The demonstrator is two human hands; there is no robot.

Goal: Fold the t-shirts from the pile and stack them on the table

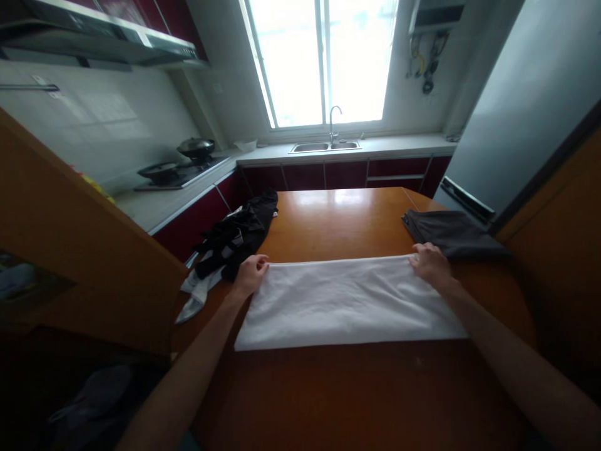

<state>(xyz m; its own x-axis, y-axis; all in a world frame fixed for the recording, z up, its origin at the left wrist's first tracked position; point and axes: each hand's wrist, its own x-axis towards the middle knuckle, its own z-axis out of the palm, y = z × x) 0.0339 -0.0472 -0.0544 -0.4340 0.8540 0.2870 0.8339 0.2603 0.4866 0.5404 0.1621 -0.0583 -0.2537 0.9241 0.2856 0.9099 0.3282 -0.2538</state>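
Two pans (196, 148) on the cooktop (200, 172), far left, back; then a heap of dark clothes (248, 222), rumpled, on the left edge of the wooden table (338, 228), a white piece (200, 293) hanging out low; left hand (252, 274) next, just beside the heap, fingers curled, pinching the far left corner of the white cloth (347, 300); cloth in the middle, flat on the table, long side running across, lightly creased; sink (310, 148) and tap (331, 122) behind, under the window (300, 62); right hand (432, 264) at the cloth's far right corner, fingers bent, gripping the edge, forearm over the right side; folded dark grey garment (462, 233) near that hand, on the table; fridge (526, 106) far right.
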